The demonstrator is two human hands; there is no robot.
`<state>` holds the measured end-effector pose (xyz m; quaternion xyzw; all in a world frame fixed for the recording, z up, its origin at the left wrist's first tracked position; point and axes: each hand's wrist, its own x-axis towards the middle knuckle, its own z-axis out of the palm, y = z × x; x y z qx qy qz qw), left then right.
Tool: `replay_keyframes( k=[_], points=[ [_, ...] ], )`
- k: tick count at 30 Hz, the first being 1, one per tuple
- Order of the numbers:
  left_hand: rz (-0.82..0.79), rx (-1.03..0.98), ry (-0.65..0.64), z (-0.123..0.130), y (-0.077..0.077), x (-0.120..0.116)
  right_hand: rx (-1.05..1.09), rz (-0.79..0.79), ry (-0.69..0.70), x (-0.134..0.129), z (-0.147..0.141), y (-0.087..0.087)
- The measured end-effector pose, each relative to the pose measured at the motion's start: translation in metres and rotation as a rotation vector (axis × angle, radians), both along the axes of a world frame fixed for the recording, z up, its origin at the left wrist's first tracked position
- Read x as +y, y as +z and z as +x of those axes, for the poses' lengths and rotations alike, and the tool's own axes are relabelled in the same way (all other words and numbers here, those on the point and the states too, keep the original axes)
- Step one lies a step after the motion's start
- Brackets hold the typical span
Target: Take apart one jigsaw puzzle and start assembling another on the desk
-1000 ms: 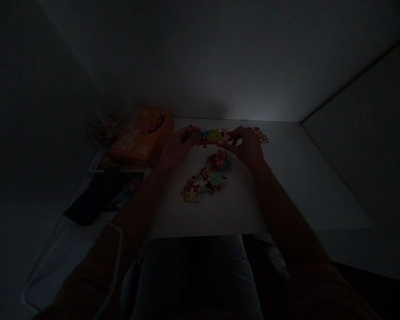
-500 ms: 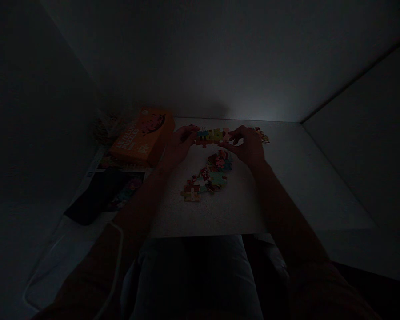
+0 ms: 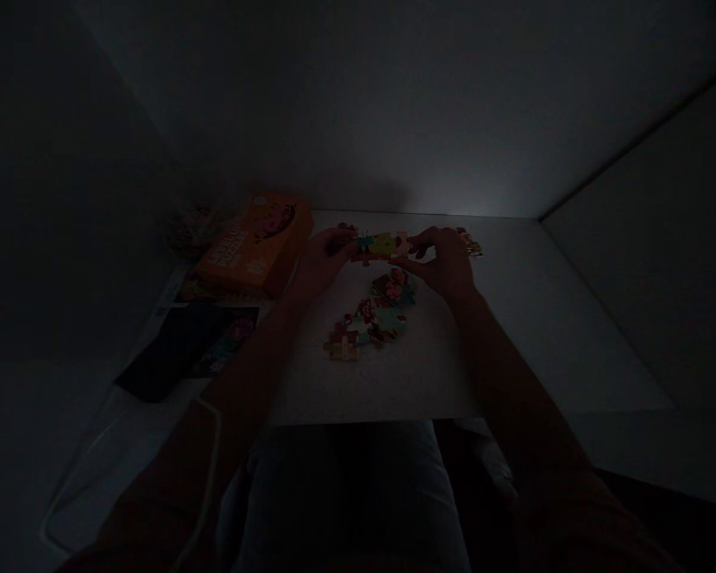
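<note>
Aligning, apparently: left hand (image 3: pixel 328 251) and right hand (image 3: pixel 445 259) pinch opposite ends of the puzzle strip (image 3: pixel 383 244) near the surface (image 3: pixel 549 318)'s far edge, beyond the piece pile (image 3: pixel 385 320). Next move likely needs even finger pressure.

puzzle strip (image 3: pixel 383 244) | green-teal-pink | joined | crosswise | beyond heaped pieces (image 3: pixel 387 320)

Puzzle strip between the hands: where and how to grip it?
Likely best at both short ends of the strip, one hand from each side, as the left hand and right hand do. It's long, flat and looks made of interlocked pieces, so a one-ended hold might let it bend or part.
</note>
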<state>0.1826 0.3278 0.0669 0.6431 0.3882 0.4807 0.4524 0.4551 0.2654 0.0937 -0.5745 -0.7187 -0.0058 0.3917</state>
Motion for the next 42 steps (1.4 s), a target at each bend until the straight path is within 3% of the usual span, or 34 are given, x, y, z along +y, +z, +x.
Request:
replay_keyframes(
  k=[9, 42],
  points=[
    [-0.02, -0.006, 0.006, 0.0002, 0.0082, -0.0064, -0.02, 0.012, 0.015, -0.0005, 0.0016, -0.0014],
    [-0.064, -0.063, -0.012, 0.0032, 0.0016, -0.0001, -0.074, -0.02, 0.006, -0.0027, 0.002, 0.0036]
  ],
)
